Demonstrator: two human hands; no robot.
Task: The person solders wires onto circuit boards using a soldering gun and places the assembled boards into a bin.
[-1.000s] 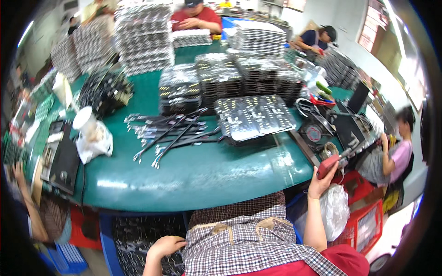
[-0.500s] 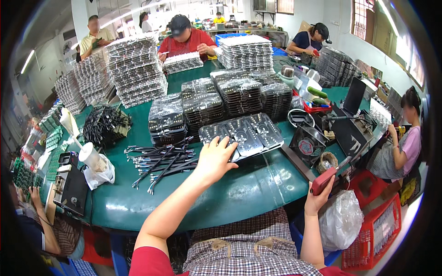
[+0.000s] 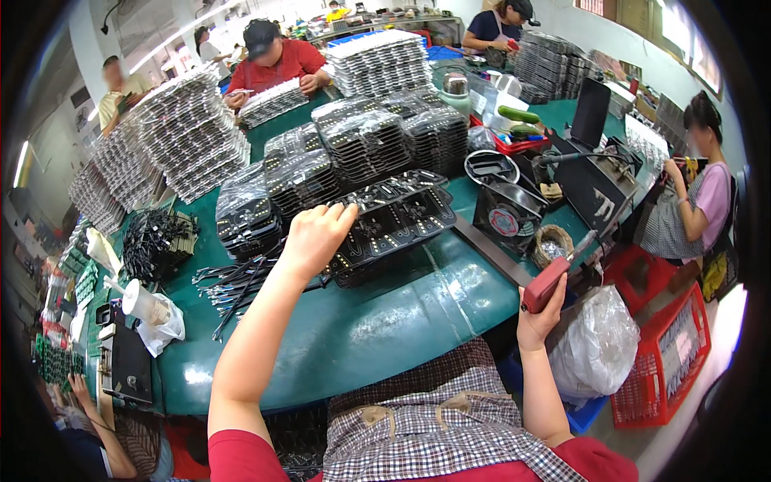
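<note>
My left hand [image 3: 320,239] is closed over the left end of a black circuit board panel [image 3: 401,225]. The panel has cut-out shapes and rows of small pale dots, and is tilted with its far edge raised. Beneath its near edge shows another dark layer; whether it is a separate panel I cannot tell. Off to the right, beyond the table's front edge, my right hand [image 3: 540,315] grips a red-handled soldering iron [image 3: 548,283], its slim grey tip pointing up and right. Bundled black cables [image 3: 233,283] with pale ends lie left of my left wrist.
Plastic-wrapped stacks of black panels [image 3: 361,145] stand behind the panel. Tall white stacks [image 3: 189,132] rise at far left. A fan [image 3: 506,217] and a small round dish [image 3: 553,243] sit at right, near a clear plastic bag [image 3: 594,345] and red crate [image 3: 662,361]. Several people work around the table.
My left hand has gone from resting spread on the panel to gripping its left end. The panel has tipped up and shows a dotted face. My right hand still holds the soldering iron.
</note>
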